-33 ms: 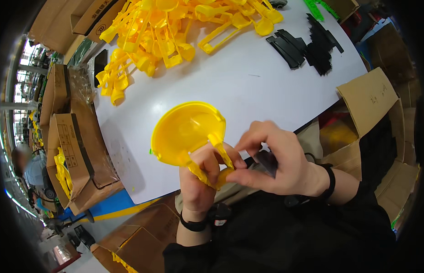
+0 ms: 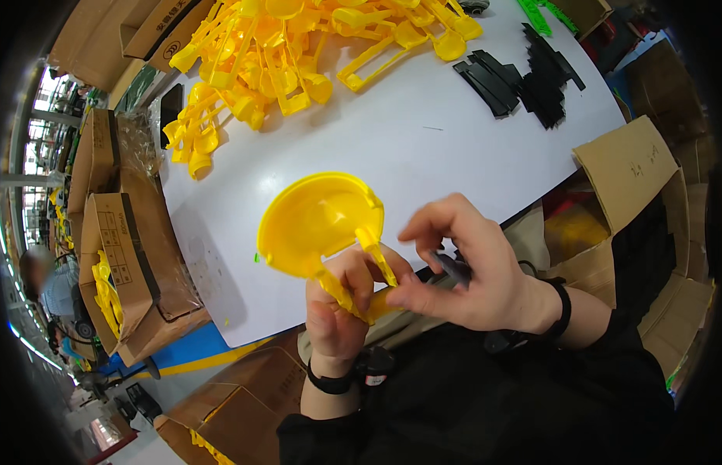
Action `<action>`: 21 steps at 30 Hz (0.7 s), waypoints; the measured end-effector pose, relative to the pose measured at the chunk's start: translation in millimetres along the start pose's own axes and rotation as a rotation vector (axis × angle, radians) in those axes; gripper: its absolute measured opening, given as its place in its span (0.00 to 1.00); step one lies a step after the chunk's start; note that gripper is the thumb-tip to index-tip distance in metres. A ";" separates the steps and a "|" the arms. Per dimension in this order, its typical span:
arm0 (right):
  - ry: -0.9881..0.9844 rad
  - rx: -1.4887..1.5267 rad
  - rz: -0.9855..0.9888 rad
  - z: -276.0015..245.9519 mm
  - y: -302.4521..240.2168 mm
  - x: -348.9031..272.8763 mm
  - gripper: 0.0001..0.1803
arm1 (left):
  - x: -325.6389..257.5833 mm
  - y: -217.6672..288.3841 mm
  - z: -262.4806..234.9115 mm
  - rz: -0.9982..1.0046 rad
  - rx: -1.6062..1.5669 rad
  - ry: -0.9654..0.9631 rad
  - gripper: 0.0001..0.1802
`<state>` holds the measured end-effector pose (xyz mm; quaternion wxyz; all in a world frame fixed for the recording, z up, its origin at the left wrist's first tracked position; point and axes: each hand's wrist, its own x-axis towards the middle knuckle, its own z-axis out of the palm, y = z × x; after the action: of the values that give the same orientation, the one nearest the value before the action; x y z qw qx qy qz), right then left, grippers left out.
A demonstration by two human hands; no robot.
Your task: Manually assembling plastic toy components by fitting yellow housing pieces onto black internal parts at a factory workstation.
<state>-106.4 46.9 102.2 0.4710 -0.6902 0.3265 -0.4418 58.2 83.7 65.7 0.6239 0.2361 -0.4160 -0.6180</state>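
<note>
From my head, one fisheye view looks steeply down, close over my hands (image 2: 423, 287), out across the white table (image 2: 423, 155); edges bend at the rim.

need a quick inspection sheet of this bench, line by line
surface: white table, bare near its front edge
job's things: yellow scoop, bowl over the table edge, handle in both hands
clutter: pile of yellow scoops at the far side; black strips far right
grippers: left hand grips the handle from below; right hand pinches it with its fingers, a dark piece under it
cables: nothing seen
surroundings: cardboard boxes on the left, open box on the right, another person far left
</note>
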 end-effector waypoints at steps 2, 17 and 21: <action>-0.024 0.134 0.211 -1.4 1.7 3.0 0.15 | -2.9 0.8 3.1 -0.131 -0.007 0.082 0.30; 0.046 0.724 0.297 -7.3 50.9 15.5 0.09 | -2.3 -38.5 -1.0 -0.189 0.245 0.416 0.26; 0.164 0.676 0.271 -12.9 51.9 19.2 0.08 | -7.0 -54.4 -5.0 -0.166 0.335 0.511 0.31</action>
<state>-112.4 7.8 61.5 0.6989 -0.4084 0.2871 -0.5122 31.7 82.7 17.4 0.6081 0.5163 -0.3211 -0.5105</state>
